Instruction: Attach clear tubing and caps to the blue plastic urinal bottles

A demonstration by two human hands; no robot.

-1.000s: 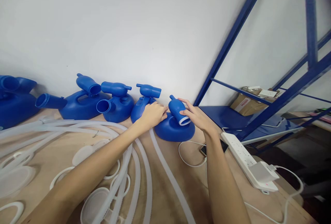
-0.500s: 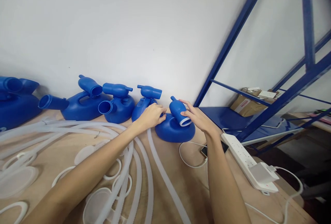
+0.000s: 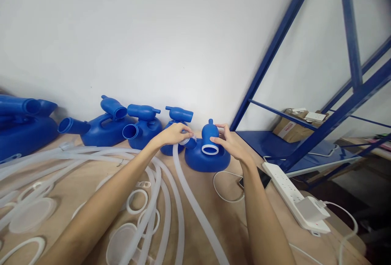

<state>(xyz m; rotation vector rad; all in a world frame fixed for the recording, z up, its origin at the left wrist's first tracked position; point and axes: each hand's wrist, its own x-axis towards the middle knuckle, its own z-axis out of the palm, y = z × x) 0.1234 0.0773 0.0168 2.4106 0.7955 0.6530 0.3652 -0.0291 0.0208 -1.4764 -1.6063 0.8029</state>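
While the right hand (image 3: 230, 142) curls around a bulb-shaped blue connector (image 3: 209, 133), thumb in front and fingers behind, its open end with a white rim faces the front and its narrow nozzle points up. The connector stands at the top of a blue bottle (image 3: 200, 164), which sits on the desk (image 3: 226, 222) at the right end of a row. The left hand (image 3: 174, 133) pinches a small translucent piece (image 3: 184, 141) at the bottle's neck; the fingers hide part of it, so its exact shape is hard to tell.

Just beside, partly behind the left hand, is a second bottle (image 3: 168, 150) with a similar connector (image 3: 181, 114) on top. Three more blue bottles (image 3: 99, 134) line the wall (image 3: 152, 32) further left, the last cut off by the edge of the view.

One translucent tube (image 3: 200, 213) runs from below the left hand toward the near side, and a bundle of tubes (image 3: 100, 149) curves across the left, among white rings (image 3: 128, 202) and translucent discs (image 3: 122, 238).

A phone (image 3: 264, 178), partly hidden by the right forearm, lies near a white power strip (image 3: 282, 181) holding a charger (image 3: 313, 209). Beyond stands a blue rack (image 3: 275, 49) with a cardboard box (image 3: 290, 129) on its shelf.
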